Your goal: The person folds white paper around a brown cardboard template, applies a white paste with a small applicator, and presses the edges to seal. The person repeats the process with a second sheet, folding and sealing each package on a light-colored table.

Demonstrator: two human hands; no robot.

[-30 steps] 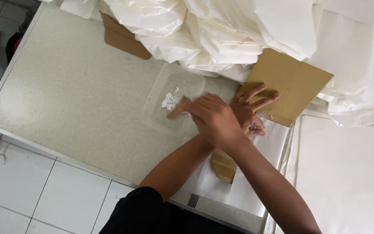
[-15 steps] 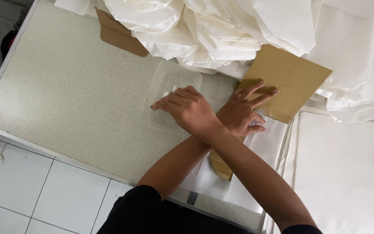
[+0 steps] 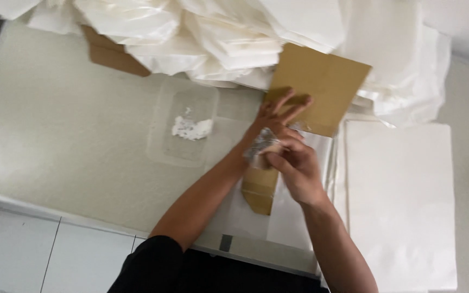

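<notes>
While the left hand (image 3: pixel 278 116) lies spread flat, fingers wide, on the brown cardboard sheet (image 3: pixel 321 87), the right hand (image 3: pixel 294 165) pinches a crumpled bit of clear film (image 3: pixel 260 145) (blurred) just beside it. Left of both sits a clear plastic tray (image 3: pixel 183 127) with white paste, on a speckled pale table (image 3: pixel 66 135) heaped with white bags (image 3: pixel 218 32); white floor tiles (image 3: pixel 17 255) show below.
</notes>
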